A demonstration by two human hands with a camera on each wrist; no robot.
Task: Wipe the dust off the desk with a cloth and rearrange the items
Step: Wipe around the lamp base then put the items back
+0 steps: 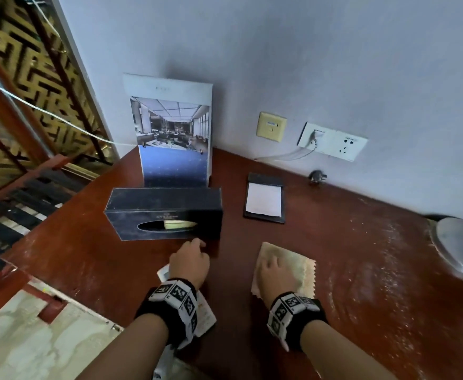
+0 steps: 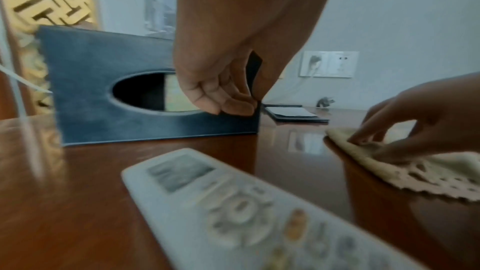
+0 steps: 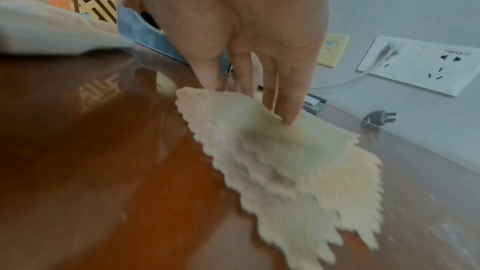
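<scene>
Wiping is underway: right hand [image 1: 275,272] presses flat on the cloth [image 1: 293,266]; left hand [image 2: 221,81], grip clenched, pinches the tissue box [image 1: 164,213] at ten o'clock. Next, sweep toward three o'clock dust.

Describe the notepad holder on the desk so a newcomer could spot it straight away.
Start at the white double socket on the wall, then drop down to the red-brown desk. The notepad holder lies flat there, right of the dark tissue box and beyond the cloth. It is the only flat dark tray with a white sheet inside.
</scene>
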